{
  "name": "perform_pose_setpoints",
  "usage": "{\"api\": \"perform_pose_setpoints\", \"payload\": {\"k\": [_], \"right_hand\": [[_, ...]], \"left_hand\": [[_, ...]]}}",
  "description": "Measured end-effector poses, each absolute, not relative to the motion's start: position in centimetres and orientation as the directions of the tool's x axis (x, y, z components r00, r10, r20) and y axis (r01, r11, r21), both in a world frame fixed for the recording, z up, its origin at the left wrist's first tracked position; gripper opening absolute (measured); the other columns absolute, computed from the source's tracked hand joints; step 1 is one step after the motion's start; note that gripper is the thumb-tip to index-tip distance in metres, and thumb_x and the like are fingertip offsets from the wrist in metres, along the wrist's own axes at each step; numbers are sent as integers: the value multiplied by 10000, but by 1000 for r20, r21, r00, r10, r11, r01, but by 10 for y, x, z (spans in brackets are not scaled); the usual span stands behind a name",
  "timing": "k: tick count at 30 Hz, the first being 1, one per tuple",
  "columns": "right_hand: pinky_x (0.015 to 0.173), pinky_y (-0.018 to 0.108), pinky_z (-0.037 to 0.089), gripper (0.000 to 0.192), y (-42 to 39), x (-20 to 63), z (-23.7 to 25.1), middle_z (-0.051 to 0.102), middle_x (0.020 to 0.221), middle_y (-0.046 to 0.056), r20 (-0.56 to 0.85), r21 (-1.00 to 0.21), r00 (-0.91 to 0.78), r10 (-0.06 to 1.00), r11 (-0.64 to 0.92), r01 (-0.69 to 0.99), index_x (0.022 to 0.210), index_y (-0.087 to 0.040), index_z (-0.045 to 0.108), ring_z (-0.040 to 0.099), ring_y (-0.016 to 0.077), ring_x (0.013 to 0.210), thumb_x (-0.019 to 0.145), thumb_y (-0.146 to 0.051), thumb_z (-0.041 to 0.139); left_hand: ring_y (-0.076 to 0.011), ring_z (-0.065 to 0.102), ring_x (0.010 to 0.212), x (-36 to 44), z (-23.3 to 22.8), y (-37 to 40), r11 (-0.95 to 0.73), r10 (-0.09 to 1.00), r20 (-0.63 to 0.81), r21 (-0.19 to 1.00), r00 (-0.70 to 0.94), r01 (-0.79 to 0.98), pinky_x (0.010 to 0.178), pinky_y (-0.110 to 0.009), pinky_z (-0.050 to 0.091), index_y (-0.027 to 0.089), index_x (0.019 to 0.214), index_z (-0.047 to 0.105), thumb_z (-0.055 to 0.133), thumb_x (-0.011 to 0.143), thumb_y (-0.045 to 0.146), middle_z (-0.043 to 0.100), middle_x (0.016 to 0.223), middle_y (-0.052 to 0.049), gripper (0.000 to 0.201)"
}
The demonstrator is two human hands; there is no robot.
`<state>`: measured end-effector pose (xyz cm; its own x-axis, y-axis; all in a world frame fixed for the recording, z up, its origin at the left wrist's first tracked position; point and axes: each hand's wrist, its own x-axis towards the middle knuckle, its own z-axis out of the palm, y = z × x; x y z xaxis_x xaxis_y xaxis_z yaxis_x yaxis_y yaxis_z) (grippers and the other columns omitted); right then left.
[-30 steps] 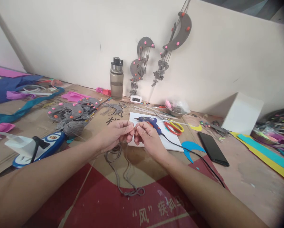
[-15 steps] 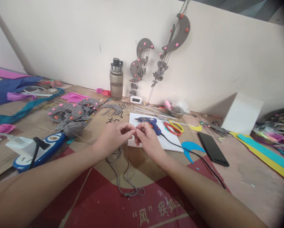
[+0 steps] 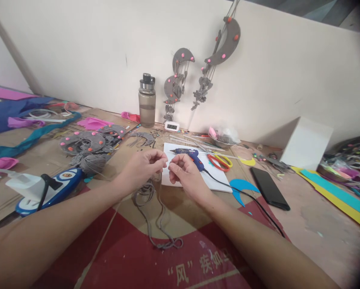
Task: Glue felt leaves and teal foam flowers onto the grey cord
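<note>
Grey yarn (image 3: 163, 235) lies in loose loops on the red and tan cardboard, and strands of it run up beneath my left hand (image 3: 140, 168). The thumb and forefinger of that hand are pinched on the yarn. Just to its right, a small gap away, is my right hand (image 3: 186, 174), its fingertips pressed together. Whatever the right fingers hold is too small or hidden to make out. Behind the right hand, a blue glue gun (image 3: 187, 153) rests on white paper (image 3: 216, 185). A ball of grey yarn (image 3: 92, 163) sits off to the left.
Red and yellow scissors (image 3: 220, 161), a blue paper crescent (image 3: 243, 190) and a black phone (image 3: 269, 188) lie at right. At left is a blue power strip (image 3: 67, 180). A water bottle (image 3: 147, 100) stands by the wall near hanging grey crescent ornaments (image 3: 228, 44).
My two hands have moved slightly apart; the left fingertips shifted left and a little up, opening a gap. The yarn loops on the cardboard stay nearly the same.
</note>
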<state>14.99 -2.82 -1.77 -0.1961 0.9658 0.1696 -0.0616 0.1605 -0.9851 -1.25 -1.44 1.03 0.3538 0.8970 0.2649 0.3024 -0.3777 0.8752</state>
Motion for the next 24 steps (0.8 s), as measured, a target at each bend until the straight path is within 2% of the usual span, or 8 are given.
{"api": "perform_pose_setpoints", "payload": {"k": [4, 8, 13, 18, 21, 24], "right_hand": [[506, 206, 408, 167, -29, 149, -16, 528, 602, -70, 190, -979, -186, 964, 174, -103, 856, -206, 456, 485, 73, 516, 824, -338, 554], [535, 211, 428, 129, -33, 149, -12, 530, 682, -49, 303, -953, -124, 945, 304, -16, 888, -203, 518, 492, 75, 567, 834, -318, 545], [551, 225, 430, 136, -38, 151, -9, 575, 781, -16, 376, -899, -104, 921, 390, 199, 903, -209, 568, 500, 86, 596, 850, -329, 534], [606, 243, 409, 106, -40, 151, -7, 595, 764, -2, 474, -763, -76, 877, 452, 462, 793, -193, 572, 520, 113, 672, 840, -273, 522], [580, 238, 379, 88, -39, 150, -8, 549, 696, -21, 472, -741, -62, 880, 433, 513, 735, -192, 520, 486, 103, 626, 817, -221, 508], [520, 227, 363, 103, -38, 149, -9, 503, 629, -42, 372, -832, -52, 927, 358, 424, 736, -200, 479, 462, 92, 548, 828, -245, 482]], "left_hand": [[-109, 526, 604, -12, 11, -14, -309, 910, 203, 913, 363, 265, 595, -224, 393, 159, 741, 635, 554, 800, 362, 605, 642, 3, 226], [-109, 535, 572, -12, 9, -13, -234, 911, 134, 947, 391, 221, 570, -227, 403, 147, 710, 624, 564, 797, 411, 613, 621, -7, 285], [-107, 537, 543, -11, 9, -14, -212, 914, 113, 952, 389, 220, 548, -226, 407, 142, 708, 622, 572, 788, 415, 619, 603, -12, 289], [-108, 539, 529, -8, 7, -18, -210, 932, 114, 944, 343, 255, 525, -218, 396, 145, 746, 643, 594, 773, 401, 616, 576, -3, 262], [-107, 544, 528, -7, 5, -19, -213, 939, 122, 940, 321, 266, 527, -216, 398, 148, 738, 644, 598, 773, 400, 617, 571, 0, 258], [-110, 554, 543, -7, 3, -17, -199, 933, 112, 952, 341, 232, 540, -221, 409, 147, 726, 635, 583, 785, 419, 628, 591, -7, 283]]}}
